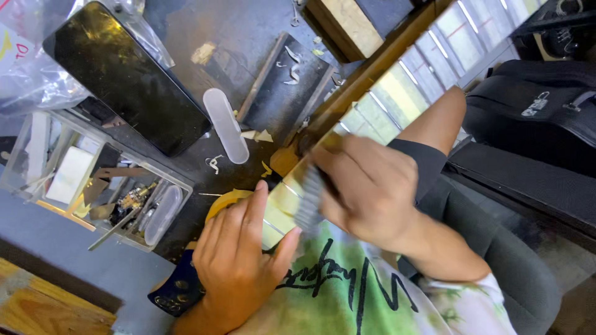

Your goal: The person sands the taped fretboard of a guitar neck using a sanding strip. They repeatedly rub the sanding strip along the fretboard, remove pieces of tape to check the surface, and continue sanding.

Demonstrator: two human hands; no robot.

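- Yellowish tape was seen covering the guitar neck [397, 93] between its metal frets; the neck ran from the upper right down to the hands, and its lower end was hidden beneath them.
- The right hand [372, 189] was clenched around a small grey tool [309, 200], which was pressed on the neck; the tool was blurred and its kind could not be made out.
- The left hand [239, 260] was laid flat beside the neck, fingers released and spread, thumb touching the taped edge.
- A dark blue headstock [174, 291] was partly hidden under the left wrist.
- A roll of yellow tape [225, 200] was mostly covered by the left fingers.
- A black phone [124, 77] was lying at the upper left, with a white oblong case [226, 126] just beside it.
- A clear plastic box [93, 180] of small parts was set at the left; its contents were hard to tell apart.
- A crumpled clear bag [25, 68] was cut off at the left edge.
- A black case [534, 105] was cut off at the right.
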